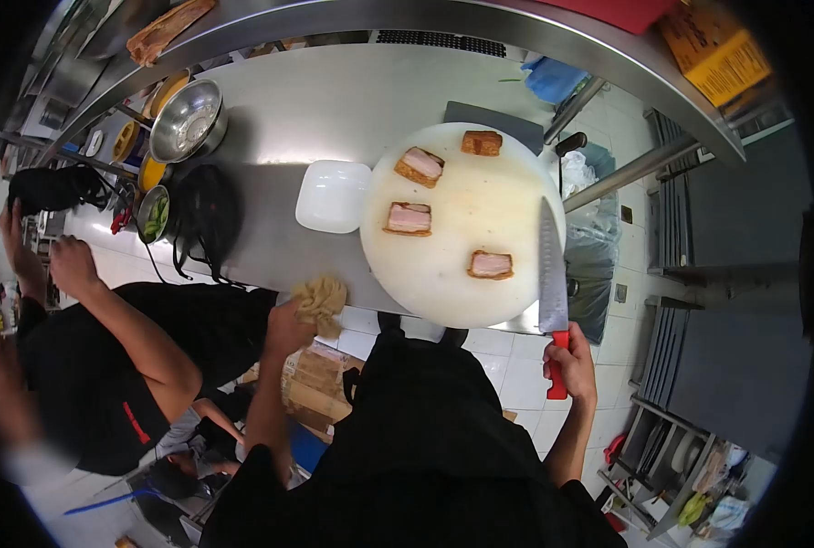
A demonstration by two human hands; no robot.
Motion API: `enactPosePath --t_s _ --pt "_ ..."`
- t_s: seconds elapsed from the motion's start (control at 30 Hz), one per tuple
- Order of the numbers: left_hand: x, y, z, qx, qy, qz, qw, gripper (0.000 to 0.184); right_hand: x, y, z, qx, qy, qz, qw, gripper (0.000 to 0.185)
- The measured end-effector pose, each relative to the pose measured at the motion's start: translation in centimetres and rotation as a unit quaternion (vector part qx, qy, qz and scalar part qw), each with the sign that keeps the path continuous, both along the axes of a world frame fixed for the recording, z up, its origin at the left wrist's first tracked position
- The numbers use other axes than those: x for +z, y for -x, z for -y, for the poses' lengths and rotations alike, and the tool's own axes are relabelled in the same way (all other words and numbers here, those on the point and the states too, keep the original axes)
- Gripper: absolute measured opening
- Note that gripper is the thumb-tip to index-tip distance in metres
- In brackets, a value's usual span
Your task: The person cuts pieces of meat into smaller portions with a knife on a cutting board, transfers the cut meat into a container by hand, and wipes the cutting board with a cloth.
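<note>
In my right hand (571,361) is a large knife (551,274) with a red handle, its blade lying along the right side of a round white cutting board (462,210). Several pieces of cooked meat with browned edges rest on the board, among them one piece of meat (491,265) at the lower right and another (409,218) at the left. My left hand (290,327) grips a tan cloth (320,304) by the counter's front edge. Just left of the board sits a white square dish (332,196).
Metal bowls, one a large steel bowl (188,123), stand at the left of the steel counter (334,91). A black bag-like item (204,215) lies nearby. At my left is a co-worker in black (105,365). A metal shelf (352,20) runs overhead; a bagged bin (591,265) stands right.
</note>
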State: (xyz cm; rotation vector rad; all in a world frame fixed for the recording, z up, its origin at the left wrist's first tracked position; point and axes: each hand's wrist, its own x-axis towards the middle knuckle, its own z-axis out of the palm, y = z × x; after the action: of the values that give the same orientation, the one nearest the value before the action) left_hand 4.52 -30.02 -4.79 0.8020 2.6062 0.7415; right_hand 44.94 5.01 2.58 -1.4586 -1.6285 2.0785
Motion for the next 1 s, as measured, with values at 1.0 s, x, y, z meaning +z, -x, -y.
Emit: enactPosePath --t_s 1.0 --pt "3.5 -9.5 -26.7 -0.449 -0.128 -0.042 0.883 0.065 0.6 0.8 1.7 -0.034 0.017 -0.067 0.997 0.032"
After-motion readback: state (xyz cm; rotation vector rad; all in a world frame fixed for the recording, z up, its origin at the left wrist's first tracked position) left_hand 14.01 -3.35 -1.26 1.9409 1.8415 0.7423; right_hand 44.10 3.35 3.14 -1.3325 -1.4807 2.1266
